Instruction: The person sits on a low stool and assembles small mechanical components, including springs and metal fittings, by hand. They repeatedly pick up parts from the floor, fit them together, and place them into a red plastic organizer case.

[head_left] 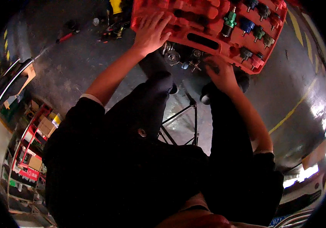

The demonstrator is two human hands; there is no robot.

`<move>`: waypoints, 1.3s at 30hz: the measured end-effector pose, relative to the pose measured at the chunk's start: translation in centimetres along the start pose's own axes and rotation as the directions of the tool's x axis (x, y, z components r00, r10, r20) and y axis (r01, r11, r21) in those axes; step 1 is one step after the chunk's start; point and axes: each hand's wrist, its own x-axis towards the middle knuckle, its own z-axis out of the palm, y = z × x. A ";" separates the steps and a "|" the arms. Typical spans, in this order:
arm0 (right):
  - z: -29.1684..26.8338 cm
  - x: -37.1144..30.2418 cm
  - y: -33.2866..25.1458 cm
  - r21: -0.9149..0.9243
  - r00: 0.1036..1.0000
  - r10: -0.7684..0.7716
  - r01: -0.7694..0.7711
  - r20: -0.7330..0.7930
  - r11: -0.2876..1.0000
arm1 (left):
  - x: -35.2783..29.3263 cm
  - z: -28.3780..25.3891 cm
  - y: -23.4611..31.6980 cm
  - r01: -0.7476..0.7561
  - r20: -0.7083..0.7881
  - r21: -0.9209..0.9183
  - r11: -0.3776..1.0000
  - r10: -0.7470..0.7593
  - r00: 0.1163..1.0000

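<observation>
A red moulded plastic tool case (254,60) lies in front of me, tilted in the picture and cut off at the top. In its right half sit several stubby adapters with metal tips: a green and black one (229,22), a blue one (247,26) and other dark ones. My left hand (150,34) rests on the case's left part, fingers spread, holding nothing. By the near edge, below the handle slot, is my right hand (222,76) with curled fingers; anything in them is hidden. Small metal parts (172,57) lie between my hands, beside the case.
Several loose tools (115,32) and a red-handled tool (65,37) lie on the dark floor at the far left. A red rack with boxes (30,152) stands at left. A metal stool frame (195,121) shows between my legs. Yellow lines (294,112) mark the right floor.
</observation>
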 end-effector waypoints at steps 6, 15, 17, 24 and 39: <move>0.1 -0.6 -0.2 -0.004 0.999 -0.035 0.035 0.016 0.999 | -4.2 -0.9 -5.3 0.213 -0.279 0.039 0.976 -0.194 0.940; 0.4 -1.8 -0.5 0.082 0.999 0.019 -0.022 0.042 0.996 | -5.8 -1.7 -9.6 0.111 -0.095 0.436 0.893 -0.077 0.992; 0.2 -1.8 -0.7 0.080 0.997 0.031 -0.036 0.066 0.996 | -5.2 -1.1 -9.9 0.118 -0.117 0.412 0.903 -0.076 0.990; -0.2 -1.5 -0.4 0.068 0.999 -0.022 0.020 0.039 0.998 | -4.4 -1.4 -9.7 0.172 -0.024 0.411 0.895 -0.178 0.984; 0.1 -1.5 0.2 0.090 0.998 -0.005 -0.001 0.067 0.996 | -0.4 -8.2 -0.7 0.198 0.027 -0.138 0.970 -0.196 0.980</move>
